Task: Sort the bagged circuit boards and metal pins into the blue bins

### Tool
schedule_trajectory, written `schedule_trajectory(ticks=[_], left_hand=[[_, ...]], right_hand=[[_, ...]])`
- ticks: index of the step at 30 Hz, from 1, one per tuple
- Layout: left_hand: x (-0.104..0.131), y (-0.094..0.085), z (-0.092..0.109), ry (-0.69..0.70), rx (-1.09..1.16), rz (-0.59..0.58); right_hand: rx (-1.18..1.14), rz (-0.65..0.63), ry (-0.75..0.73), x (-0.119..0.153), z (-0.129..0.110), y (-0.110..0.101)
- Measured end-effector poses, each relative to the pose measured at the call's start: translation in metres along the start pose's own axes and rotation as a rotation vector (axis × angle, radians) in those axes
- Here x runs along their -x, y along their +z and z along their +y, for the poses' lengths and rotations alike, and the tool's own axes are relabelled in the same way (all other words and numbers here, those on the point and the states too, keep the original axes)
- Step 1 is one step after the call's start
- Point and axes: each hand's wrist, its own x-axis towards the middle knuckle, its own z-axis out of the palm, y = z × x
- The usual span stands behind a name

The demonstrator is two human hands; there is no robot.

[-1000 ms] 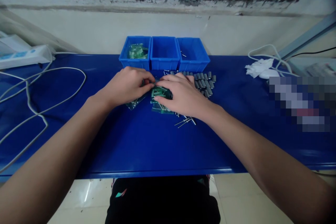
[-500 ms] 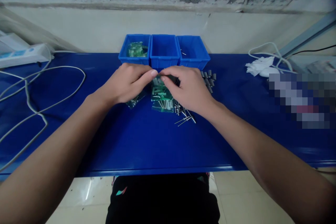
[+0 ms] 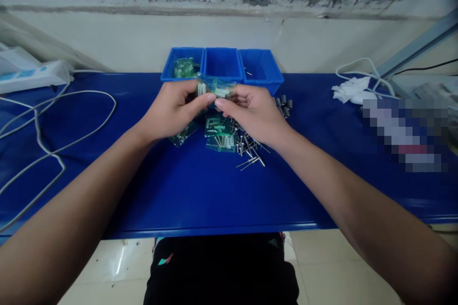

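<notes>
Between my two hands, raised just above the table, is a clear greenish plastic bag (image 3: 218,86) with white plastic pieces inside. My left hand (image 3: 175,107) pinches its left side, thumb in front. On the other side my right hand (image 3: 252,109) grips it, the two thumb tips almost meeting. Below them, more filled plastic bags (image 3: 220,136) lie on the table, and another small bag (image 3: 182,134) with metal pins is partly under my left hand. Loose metal rivets (image 3: 252,152) are heaped beside my right wrist. Dark short cylinders (image 3: 284,104) lie behind that hand, partly hidden.
Three blue bins stand against the wall: the left bin (image 3: 165,72) contains green bags, the middle bin (image 3: 223,64) shows a bare floor, the right bin (image 3: 265,66) has a small metal piece. White cable (image 3: 107,121) loops across the left; crumpled tissue (image 3: 350,89) lies right.
The bag has come into clear view, lifted and tilted up between my hands. My right hand's fingers have shifted behind it, uncovering more rivets.
</notes>
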Motion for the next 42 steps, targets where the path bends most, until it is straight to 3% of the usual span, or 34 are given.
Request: schedule_trajectory(ticks=[5, 10, 13, 17, 19, 24, 30, 42], left_hand=[[-0.001, 0.005, 0.001, -0.016, 0.117, 0.047], [-0.004, 0.005, -0.005, -0.010, 0.207, 0.180], [-0.005, -0.005, -0.011, -0.035, -0.055, 0.347], [-0.004, -0.017, -0.022, -0.059, -0.505, 0.424], [-0.003, -0.018, -0.027, -0.111, -0.565, 0.399], [-0.003, -0.010, -0.034, -0.159, -0.636, 0.131], [0.001, -0.004, -0.027, -0.236, -0.679, 0.030], [0.001, -0.001, -0.032, -0.176, -0.587, -0.052]], right_hand=[[-0.067, 0.037, 0.020, 0.000, 0.000, 0.000], [0.084, 0.108, 0.022, 0.003, -0.003, -0.001], [0.293, 0.072, -0.035, 0.008, -0.009, 0.000], [0.575, -0.184, -0.206, 0.017, -0.019, 0.005], [0.646, -0.309, -0.224, 0.022, -0.021, 0.008], [0.693, -0.477, -0.222, 0.026, -0.016, 0.011], [0.693, -0.461, -0.236, 0.026, -0.017, 0.011], [0.668, -0.495, -0.291, 0.028, -0.025, 0.017]])
